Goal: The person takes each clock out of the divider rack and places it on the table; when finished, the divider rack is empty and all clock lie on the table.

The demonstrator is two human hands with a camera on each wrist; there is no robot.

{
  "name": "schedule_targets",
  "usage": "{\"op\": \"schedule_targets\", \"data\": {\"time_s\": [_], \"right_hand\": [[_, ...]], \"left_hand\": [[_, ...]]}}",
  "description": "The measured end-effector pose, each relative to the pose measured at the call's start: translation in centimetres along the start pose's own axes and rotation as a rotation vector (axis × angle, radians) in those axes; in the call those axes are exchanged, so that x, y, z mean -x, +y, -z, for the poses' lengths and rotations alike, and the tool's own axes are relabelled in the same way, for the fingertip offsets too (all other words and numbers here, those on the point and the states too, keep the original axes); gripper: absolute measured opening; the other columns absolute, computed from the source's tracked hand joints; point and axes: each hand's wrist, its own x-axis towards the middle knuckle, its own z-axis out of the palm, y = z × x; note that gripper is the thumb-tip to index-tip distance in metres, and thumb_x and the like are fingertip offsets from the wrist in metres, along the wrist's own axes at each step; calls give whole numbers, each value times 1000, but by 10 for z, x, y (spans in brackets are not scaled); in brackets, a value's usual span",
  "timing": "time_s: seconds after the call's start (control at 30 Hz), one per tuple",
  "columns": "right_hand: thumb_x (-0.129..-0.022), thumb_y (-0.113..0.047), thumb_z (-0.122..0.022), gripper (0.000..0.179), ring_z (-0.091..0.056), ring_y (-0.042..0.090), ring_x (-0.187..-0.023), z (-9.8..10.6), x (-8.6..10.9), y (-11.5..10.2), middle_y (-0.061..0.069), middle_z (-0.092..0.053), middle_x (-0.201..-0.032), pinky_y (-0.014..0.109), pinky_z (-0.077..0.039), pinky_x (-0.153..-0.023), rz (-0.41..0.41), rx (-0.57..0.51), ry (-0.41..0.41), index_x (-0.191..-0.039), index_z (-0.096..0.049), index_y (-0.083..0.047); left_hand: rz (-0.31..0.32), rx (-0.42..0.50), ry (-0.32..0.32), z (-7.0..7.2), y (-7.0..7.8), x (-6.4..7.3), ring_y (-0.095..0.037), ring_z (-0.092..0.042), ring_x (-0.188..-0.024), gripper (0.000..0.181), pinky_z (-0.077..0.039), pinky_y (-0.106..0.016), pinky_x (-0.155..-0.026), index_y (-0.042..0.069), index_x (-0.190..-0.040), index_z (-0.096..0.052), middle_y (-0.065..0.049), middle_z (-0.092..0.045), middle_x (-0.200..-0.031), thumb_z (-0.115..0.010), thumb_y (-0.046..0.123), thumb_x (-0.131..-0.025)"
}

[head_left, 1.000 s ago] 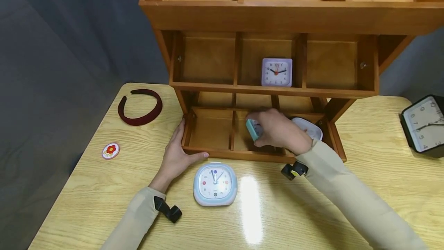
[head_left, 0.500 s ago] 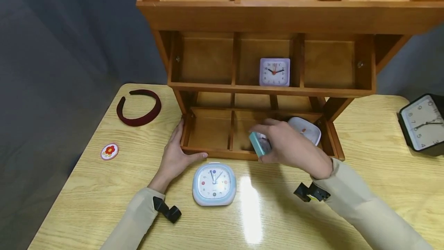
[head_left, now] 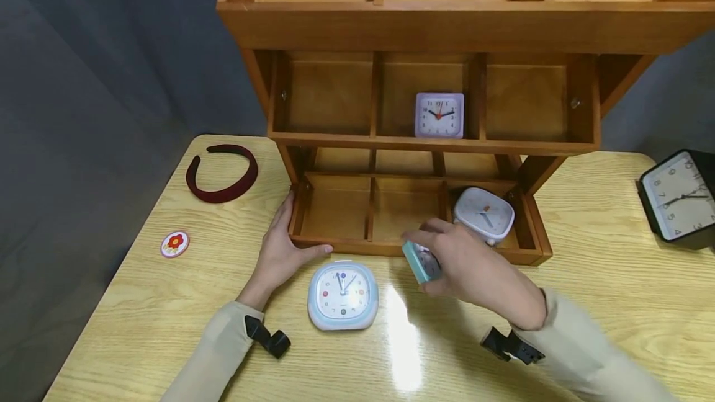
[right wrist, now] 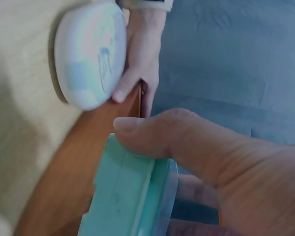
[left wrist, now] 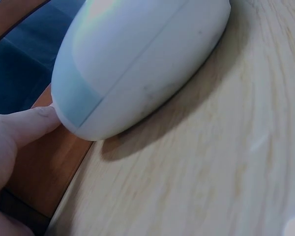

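Note:
My right hand (head_left: pixel 466 265) grips a small teal clock (head_left: pixel 421 260) just above the table, in front of the open bottom drawer (head_left: pixel 357 245). In the right wrist view my thumb (right wrist: pixel 187 137) presses on the teal clock (right wrist: pixel 130 196). My left hand (head_left: pixel 283 245) rests on the drawer's front left corner, fingers along its side and thumb on its front. A pale blue clock (head_left: pixel 342 295) lies face up on the table beside that hand. A white clock (head_left: pixel 483 214) sits in the drawer's right compartment.
A lilac clock (head_left: pixel 439 115) stands in the middle compartment of the drawer above. A black clock (head_left: pixel 678 197) sits at the table's right edge. A dark red headband (head_left: pixel 223 172) and a round flower badge (head_left: pixel 175 243) lie at the left. The top drawer (head_left: pixel 447 23) overhangs.
My right hand has drawn the teal clock out of the bottom drawer's middle compartment and toward me, past the drawer's front edge. The left hand has stayed on the drawer corner.

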Motion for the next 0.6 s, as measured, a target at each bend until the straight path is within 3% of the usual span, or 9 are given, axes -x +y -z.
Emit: {"op": "schedule_targets", "data": {"time_s": [0.2,0.37,0.6], "right_hand": [[-61,-15,-88,68,-60,22,-83,-15,12,-6,11,-63,-110,35,-53,-69,-12,-16,-30,-123,-62,-11],[-61,-18,-91,69,-61,27,-92,-27,15,-8,19,-61,-120,39,-55,-74,-59,-55,-70,-123,-63,-11],[-60,-23,-92,69,-54,15,-76,-44,13,-8,12,-63,-111,31,-51,-67,-96,-77,-100,-121,-64,-10]], "left_hand": [[-10,4,4,0,0,-1,-30,-18,-149,126,-21,-51,-119,25,-157,-6,-5,-12,-163,-91,34,-65],[-8,8,-1,0,1,0,-29,-18,-149,126,-21,-51,-119,23,-157,-5,-5,-12,-163,-91,35,-65],[-1,0,1,0,0,1,-30,-17,-149,125,-21,-51,-119,23,-157,-5,-5,-10,-164,-90,35,-66]]}}
